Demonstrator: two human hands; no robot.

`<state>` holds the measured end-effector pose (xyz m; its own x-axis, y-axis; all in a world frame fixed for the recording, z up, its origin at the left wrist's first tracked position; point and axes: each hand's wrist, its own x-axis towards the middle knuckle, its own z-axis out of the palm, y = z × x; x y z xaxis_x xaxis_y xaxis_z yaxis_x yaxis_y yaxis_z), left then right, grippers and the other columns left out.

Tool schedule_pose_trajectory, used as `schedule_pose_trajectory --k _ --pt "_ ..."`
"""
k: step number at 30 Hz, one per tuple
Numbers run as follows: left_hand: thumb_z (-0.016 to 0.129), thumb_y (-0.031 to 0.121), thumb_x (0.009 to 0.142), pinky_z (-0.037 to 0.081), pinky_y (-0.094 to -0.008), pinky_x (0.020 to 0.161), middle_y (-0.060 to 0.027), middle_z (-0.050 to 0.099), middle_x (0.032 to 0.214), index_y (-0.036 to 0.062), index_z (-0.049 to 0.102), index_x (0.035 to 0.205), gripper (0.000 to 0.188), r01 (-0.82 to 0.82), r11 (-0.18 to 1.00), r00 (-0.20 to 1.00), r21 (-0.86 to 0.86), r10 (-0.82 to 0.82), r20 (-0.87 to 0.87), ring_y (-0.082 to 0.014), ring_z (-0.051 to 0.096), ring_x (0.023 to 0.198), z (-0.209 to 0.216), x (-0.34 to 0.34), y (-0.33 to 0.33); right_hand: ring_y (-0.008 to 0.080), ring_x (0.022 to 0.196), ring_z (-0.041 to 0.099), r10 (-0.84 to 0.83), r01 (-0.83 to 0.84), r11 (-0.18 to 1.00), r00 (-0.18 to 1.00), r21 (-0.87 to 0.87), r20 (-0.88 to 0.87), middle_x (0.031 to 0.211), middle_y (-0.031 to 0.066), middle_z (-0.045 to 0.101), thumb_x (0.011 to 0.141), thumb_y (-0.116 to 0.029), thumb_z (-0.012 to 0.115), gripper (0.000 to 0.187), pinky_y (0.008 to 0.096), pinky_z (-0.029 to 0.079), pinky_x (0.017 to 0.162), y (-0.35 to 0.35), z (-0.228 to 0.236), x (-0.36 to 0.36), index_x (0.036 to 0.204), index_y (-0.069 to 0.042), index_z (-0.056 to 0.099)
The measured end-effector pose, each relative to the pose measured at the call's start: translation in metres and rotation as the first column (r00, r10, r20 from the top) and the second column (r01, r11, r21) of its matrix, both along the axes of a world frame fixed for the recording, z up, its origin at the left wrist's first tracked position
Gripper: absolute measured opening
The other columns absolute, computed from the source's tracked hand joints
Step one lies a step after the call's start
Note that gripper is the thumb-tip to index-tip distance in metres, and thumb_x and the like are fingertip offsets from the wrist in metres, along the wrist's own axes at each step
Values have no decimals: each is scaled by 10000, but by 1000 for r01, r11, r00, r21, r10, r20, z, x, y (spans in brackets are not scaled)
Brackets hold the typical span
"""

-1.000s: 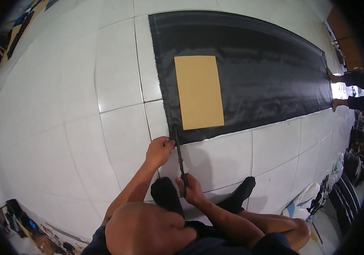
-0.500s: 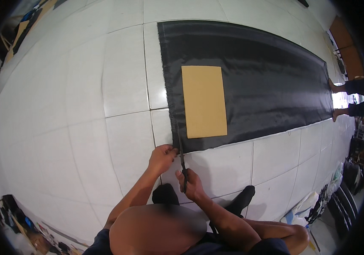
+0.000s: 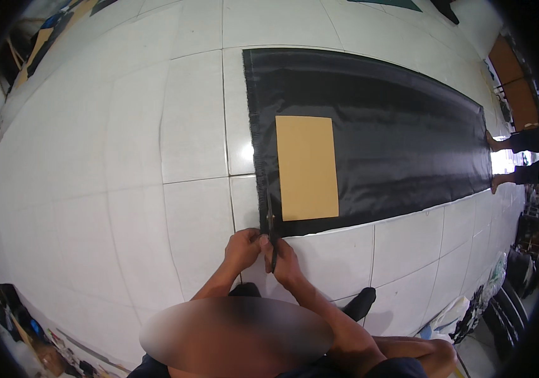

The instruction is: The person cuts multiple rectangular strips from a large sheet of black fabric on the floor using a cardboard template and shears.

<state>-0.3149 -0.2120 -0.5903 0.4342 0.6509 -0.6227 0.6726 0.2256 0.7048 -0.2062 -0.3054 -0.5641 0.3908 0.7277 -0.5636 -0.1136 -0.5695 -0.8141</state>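
Observation:
A long sheet of black fabric lies spread on the floor, its left edge frayed. My right hand is closed around the handles of a pair of black-handled scissors. The scissors' blades point away from me, over the fabric's near left corner, close to the frayed edge. My left hand is closed on that corner, just left of the scissors, fingertips pinching the fabric. On the fabric, right of the blades, rests a flat tan cardboard rectangle.
White floor tiles surround the fabric. At its far right end stand another person's bare feet. Plastic bags and dark items lie at the lower right, assorted things at the lower left. My dark-covered foot is near the fabric's front edge.
My right hand has moved forward with the scissors, bringing the handles up to the fabric's near edge and beside my left hand. The whole view has shifted slightly; the cardboard stays in place on the fabric.

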Motion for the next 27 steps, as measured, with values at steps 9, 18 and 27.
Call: schedule_pose_trajectory --k 9,18,27 --pt "584 242 959 527 -368 684 -141 709 761 -37 714 930 310 -11 1000 1000 5 11 -23 -226 687 708 14 1 4 98 496 493 -40 35 997 995 -66 -88 594 -2 496 998 -536 619 504 278 387 472 24 10 7 846 -57 579" --pt "616 362 945 538 -412 819 -175 741 934 67 749 1024 333 47 999 999 3 -47 -16 -331 727 877 5 -4 2 226 595 619 57 -62 985 998 -158 -32 650 134 597 981 -639 555 703 376 490 576 86 -5 39 740 19 617" --pt "656 352 933 507 -428 706 -163 688 778 60 743 973 308 17 1000 999 -19 -18 -32 -339 678 746 10 -1 1 153 536 502 -23 16 995 996 -93 -82 632 19 492 942 -686 584 630 306 417 538 167 -3 71 776 -79 544"
